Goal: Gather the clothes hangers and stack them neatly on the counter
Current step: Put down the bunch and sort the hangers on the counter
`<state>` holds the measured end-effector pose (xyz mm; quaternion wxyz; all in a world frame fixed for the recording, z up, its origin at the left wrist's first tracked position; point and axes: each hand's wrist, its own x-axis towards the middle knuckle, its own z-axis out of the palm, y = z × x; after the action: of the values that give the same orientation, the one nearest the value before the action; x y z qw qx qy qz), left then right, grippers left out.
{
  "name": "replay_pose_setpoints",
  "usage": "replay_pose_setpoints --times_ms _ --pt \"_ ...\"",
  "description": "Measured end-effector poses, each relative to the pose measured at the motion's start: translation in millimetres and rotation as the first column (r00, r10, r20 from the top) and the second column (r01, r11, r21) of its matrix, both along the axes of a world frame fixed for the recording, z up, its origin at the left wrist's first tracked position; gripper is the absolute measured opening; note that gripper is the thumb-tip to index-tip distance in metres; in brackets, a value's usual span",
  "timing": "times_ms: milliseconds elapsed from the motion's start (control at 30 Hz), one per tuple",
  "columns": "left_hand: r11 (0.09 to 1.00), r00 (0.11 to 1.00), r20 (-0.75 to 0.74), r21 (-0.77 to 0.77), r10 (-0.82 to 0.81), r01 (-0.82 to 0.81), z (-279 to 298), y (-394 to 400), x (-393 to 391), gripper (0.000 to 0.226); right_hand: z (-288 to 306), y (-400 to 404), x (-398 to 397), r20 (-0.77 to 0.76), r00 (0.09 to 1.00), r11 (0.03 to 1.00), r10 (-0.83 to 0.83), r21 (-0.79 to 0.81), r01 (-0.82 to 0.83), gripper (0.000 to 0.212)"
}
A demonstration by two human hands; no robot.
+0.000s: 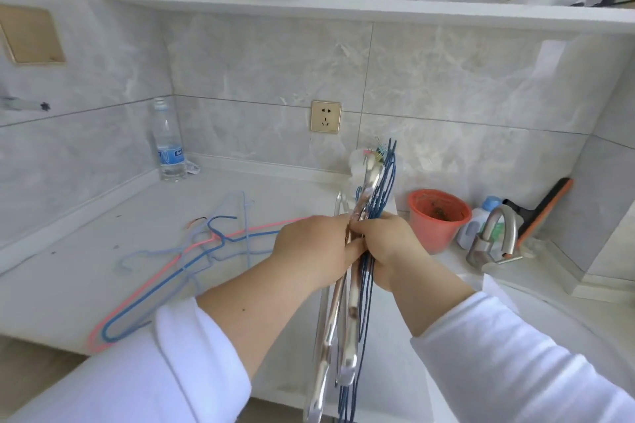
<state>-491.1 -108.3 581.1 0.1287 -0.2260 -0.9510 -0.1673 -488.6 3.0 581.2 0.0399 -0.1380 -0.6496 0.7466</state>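
Hangers (357, 285), thin blue wire and shiny metal, bundled upright at centre frame. Left hand (316, 247) and right hand (388, 244) fingers curled around bundle. Loose pink and blue wire hangers (165, 285) lie tangled on bench (68, 278), lower left.

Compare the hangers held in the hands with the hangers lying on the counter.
The held hangers are bunched upright, gripped by the left hand and right hand; the counter hangers lie flat and spread loosely. The held hangers are dark blue and silver; the counter hangers include pink and pale blue. Both are thin.
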Motion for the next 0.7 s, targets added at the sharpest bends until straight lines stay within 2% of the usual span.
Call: replay_pose_setpoints --times_ms 100,167,267,367,467,567,633,700 --pt "0.982 0.986 0.142 0.180 -0.081 0.055 -7 -12 -10 0.035 2 -1 -9 0.006 0.999 0.998 -0.053 0.016 0.053 0.023" --pt "0.971 0.969 0.226 0.234 -0.102 0.048 -14 -28 -18 0.046 2 -1 -15 0.016 0.996 0.995 -0.082 0.057 0.081 0.022" --pt "0.964 0.952 0.290 0.266 -0.093 0.013 -22 -65 -33 0.049 0 -7 -26 0.076 0.991 0.950 -0.107 0.304 0.079 0.020" --pt "0.959 0.933 0.351 0.284 -0.079 -0.026 -28 -107 -53 0.051 -9 -22 -32 0.178 0.969 0.814 -0.171 0.579 0.037 0.020" --pt "0.963 0.915 0.384 0.269 -0.121 0.015 -35 -139 -68 0.051 -27 -39 -32 0.235 0.938 0.643 -0.253 0.766 -0.018 0.030" --pt "0.983 0.906 0.404 0.172 -0.126 0.060 -43 -165 -84 0.058 -44 -53 -28 0.248 0.909 0.575 -0.336 0.818 -0.011 0.027" --pt "0.997 0.912 0.408 -0.027 -0.053 0.070 -53 -186 -96 0.077 -50 -68 -31 0.285 0.876 0.551 -0.389 0.834 -0.027 0.010" --pt "0.972 0.912 0.409 -0.209 -0.014 0.109 -66 -194 -93 0.093 -55 -75 -34 0.311 0.854 0.551 -0.417 0.834 -0.034 0.030"
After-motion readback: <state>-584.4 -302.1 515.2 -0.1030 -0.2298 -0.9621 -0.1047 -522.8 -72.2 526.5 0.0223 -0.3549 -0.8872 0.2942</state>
